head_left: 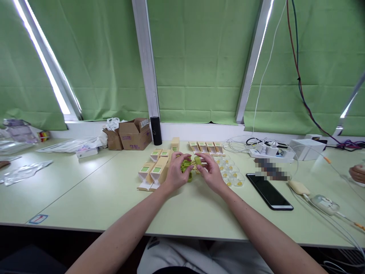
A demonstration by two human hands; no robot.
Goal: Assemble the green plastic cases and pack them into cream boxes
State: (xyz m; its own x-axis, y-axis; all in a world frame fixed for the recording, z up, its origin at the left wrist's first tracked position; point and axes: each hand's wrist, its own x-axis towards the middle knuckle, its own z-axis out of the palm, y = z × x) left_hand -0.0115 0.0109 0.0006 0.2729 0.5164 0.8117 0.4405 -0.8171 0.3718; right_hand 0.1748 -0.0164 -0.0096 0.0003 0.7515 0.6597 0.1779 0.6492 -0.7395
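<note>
My left hand (178, 173) is curled with thumb and fingertips around small shiny green pieces (186, 166), whose exact kind I cannot make out. Close beside it, my right hand (211, 173) pinches a yellow-green block-like piece (197, 160) between thumb and fingers. Just left of my left hand lie small tan cardboard boxes (159, 169) with green labels and open white flaps. To the right of my right hand sits a group of clear plastic cups (233, 176) with yellow bits inside. Part of the green pieces is hidden behind my fingers.
More tan boxes (205, 147) stand in a row behind my hands. A black phone (269, 191) lies at right, near a power strip (272, 152) and cables. A cardboard carton (135, 135) and black cylinder (156, 131) stand at the back. Another person's hand (357, 174) shows far right.
</note>
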